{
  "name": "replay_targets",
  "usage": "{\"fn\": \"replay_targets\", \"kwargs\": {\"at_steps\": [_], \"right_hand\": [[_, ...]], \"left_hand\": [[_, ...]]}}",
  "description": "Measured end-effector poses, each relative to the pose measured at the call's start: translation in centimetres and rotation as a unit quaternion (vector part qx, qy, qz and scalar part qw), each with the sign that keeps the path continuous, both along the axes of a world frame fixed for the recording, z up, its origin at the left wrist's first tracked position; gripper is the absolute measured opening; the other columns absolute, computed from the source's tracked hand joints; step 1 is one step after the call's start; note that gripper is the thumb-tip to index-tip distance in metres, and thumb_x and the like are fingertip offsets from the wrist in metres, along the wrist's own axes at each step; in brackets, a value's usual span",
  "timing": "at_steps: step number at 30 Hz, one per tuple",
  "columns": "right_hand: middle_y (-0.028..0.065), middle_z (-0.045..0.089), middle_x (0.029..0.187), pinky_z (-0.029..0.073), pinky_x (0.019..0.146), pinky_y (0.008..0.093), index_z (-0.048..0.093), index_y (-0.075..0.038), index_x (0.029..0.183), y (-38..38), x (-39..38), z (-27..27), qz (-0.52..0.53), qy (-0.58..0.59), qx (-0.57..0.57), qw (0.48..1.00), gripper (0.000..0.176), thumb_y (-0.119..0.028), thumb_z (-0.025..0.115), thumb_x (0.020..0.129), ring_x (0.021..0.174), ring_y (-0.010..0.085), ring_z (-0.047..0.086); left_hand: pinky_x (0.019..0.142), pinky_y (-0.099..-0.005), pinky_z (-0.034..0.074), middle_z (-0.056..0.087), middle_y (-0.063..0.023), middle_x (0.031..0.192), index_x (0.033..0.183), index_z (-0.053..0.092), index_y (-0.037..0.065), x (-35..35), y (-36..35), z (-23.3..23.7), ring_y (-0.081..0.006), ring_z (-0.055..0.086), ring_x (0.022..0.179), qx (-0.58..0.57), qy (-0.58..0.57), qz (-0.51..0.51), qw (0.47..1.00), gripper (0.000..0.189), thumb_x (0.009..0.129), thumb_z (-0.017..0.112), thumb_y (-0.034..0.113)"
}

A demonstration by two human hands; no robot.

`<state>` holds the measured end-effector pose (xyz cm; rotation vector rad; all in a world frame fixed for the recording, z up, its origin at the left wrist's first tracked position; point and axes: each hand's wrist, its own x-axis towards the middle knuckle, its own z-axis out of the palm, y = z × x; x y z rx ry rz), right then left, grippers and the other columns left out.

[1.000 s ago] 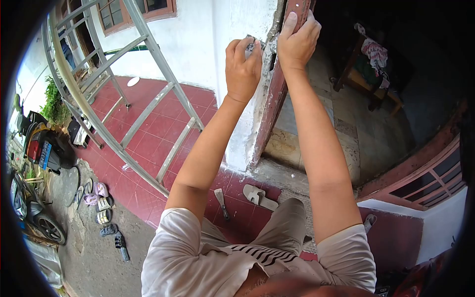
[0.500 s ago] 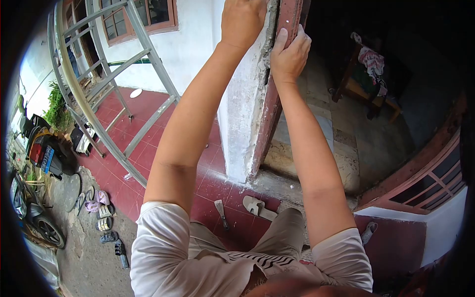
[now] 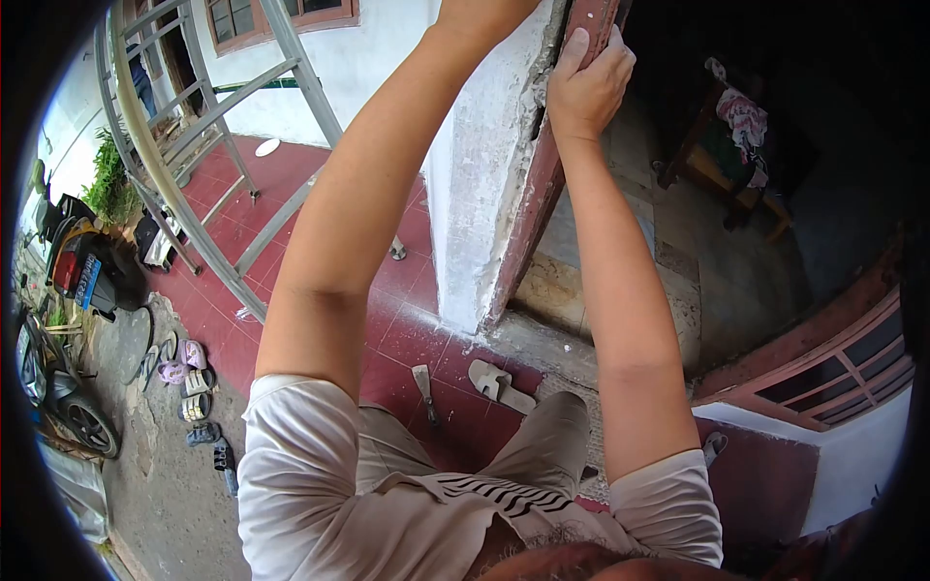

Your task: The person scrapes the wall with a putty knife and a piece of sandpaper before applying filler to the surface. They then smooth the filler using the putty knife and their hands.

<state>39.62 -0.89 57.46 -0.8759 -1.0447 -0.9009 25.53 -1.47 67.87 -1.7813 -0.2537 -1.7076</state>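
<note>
My right hand (image 3: 587, 85) grips the edge of the dark red wooden door frame (image 3: 535, 208), with the fingers wrapped over it high up. My left arm reaches up along the white wall corner (image 3: 480, 184), and its hand is out of view above the top edge. Cracked plaster shows between the wall corner and the frame, just left of my right hand.
A grey metal ladder frame (image 3: 208, 145) leans at the left over the red tiled porch. A scraper (image 3: 423, 385) and a white sandal (image 3: 496, 382) lie on the tiles near my feet. Several sandals (image 3: 184, 378) and motorbikes (image 3: 82, 276) sit at far left. A wooden chair (image 3: 727, 145) stands inside.
My left hand has risen along the wall corner and gone out of the top of the view. My right hand stays on the door frame.
</note>
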Motion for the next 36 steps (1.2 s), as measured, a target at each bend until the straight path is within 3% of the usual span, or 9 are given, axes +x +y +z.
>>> {"fn": "replay_targets", "kwargs": {"at_steps": [7,8,18,21,23,26,30,32,36], "right_hand": [[0.0283,0.057,0.115,0.045,0.094,0.0483,0.051,0.005,0.128,-1.3,-0.8,0.2,-0.012,0.006,-0.012,1.0,0.044,-0.028,0.053,0.1,0.108,0.0452,0.055],[0.0283,0.057,0.115,0.045,0.094,0.0483,0.051,0.005,0.128,-1.3,-0.8,0.2,-0.013,0.005,-0.017,1.0,0.044,-0.028,0.053,0.1,0.108,0.0452,0.055],[0.0281,0.057,0.113,0.045,0.093,0.0481,0.051,0.005,0.127,-1.1,-0.9,0.0,-0.018,0.001,-0.003,1.0,0.043,-0.029,0.052,0.101,0.106,0.0449,0.056],[0.0282,0.057,0.112,0.045,0.093,0.0483,0.051,0.005,0.126,-1.0,-0.9,0.0,-0.026,-0.001,-0.001,1.0,0.043,-0.028,0.052,0.101,0.105,0.0451,0.056],[0.028,0.058,0.112,0.045,0.093,0.0479,0.052,0.005,0.126,-0.8,-0.9,-0.1,-0.03,-0.003,-0.003,1.0,0.043,-0.029,0.052,0.101,0.106,0.0451,0.056],[0.0274,0.058,0.115,0.046,0.093,0.0472,0.052,0.005,0.126,-0.6,-1.0,-0.1,-0.037,0.009,-0.003,0.999,0.043,-0.03,0.052,0.101,0.108,0.0445,0.056],[0.0274,0.058,0.115,0.046,0.093,0.0474,0.052,0.005,0.126,-0.7,-1.0,-0.1,-0.034,0.007,-0.012,0.999,0.043,-0.03,0.051,0.102,0.108,0.0445,0.056],[0.0274,0.058,0.115,0.046,0.093,0.0475,0.052,0.004,0.127,-0.7,-1.1,-0.1,-0.031,0.001,-0.003,1.0,0.043,-0.03,0.051,0.102,0.107,0.0444,0.057],[0.0275,0.058,0.115,0.046,0.093,0.0475,0.052,0.004,0.127,-1.1,-1.3,0.0,-0.027,-0.001,-0.006,1.0,0.042,-0.03,0.051,0.102,0.107,0.0444,0.057]], "left_hand": [[0.099,-0.0455,0.044,0.056,-0.0205,0.12,0.112,0.061,0.001,-1.3,-0.8,-10.3,-0.0388,0.052,0.113,-0.113,0.002,0.007,0.994,0.034,0.078,0.066,0.002],[0.089,-0.0414,0.049,0.06,-0.0116,0.118,0.109,0.069,0.006,-1.0,-0.9,-12.2,-0.0338,0.055,0.106,-0.07,-0.027,0.024,0.997,0.031,0.079,0.074,0.006],[0.086,-0.0402,0.048,0.055,-0.0151,0.12,0.111,0.066,0.007,-1.5,-2.0,-28.4,-0.0332,0.053,0.108,-0.28,-0.044,0.005,0.959,0.035,0.078,0.077,0.003],[0.084,-0.0393,0.048,0.054,-0.0146,0.117,0.109,0.065,0.006,-1.9,-2.2,-29.8,-0.0318,0.053,0.103,-0.332,-0.057,0.002,0.942,0.032,0.08,0.078,0.008],[0.081,-0.0363,0.049,0.056,-0.0133,0.111,0.106,0.065,0.004,-2.0,-2.3,-30.2,-0.0251,0.057,0.095,-0.42,-0.14,-0.084,0.893,0.029,0.081,0.079,0.011],[0.074,-0.031,0.05,0.058,-0.0123,0.104,0.102,0.066,0.003,-2.9,-1.9,-31.4,-0.018,0.058,0.083,-0.497,-0.128,-0.102,0.852,0.026,0.083,0.08,0.014],[0.067,-0.0265,0.05,0.063,-0.0085,0.093,0.097,0.066,0.002,-2.5,-1.7,-33.5,-0.0121,0.059,0.074,-0.51,-0.172,-0.143,0.831,0.023,0.084,0.079,0.016],[0.065,-0.0252,0.05,0.067,-0.0057,0.086,0.098,0.067,0.001,-2.1,-1.8,-34.0,-0.0101,0.06,0.071,-0.582,-0.213,-0.216,0.755,0.023,0.087,0.078,0.017],[0.065,-0.0252,0.05,0.07,-0.0031,0.081,0.1,0.069,0.001,-1.5,-2.0,-32.7,-0.0085,0.06,0.07,-0.562,-0.236,-0.224,0.761,0.023,0.087,0.077,0.018]]}}
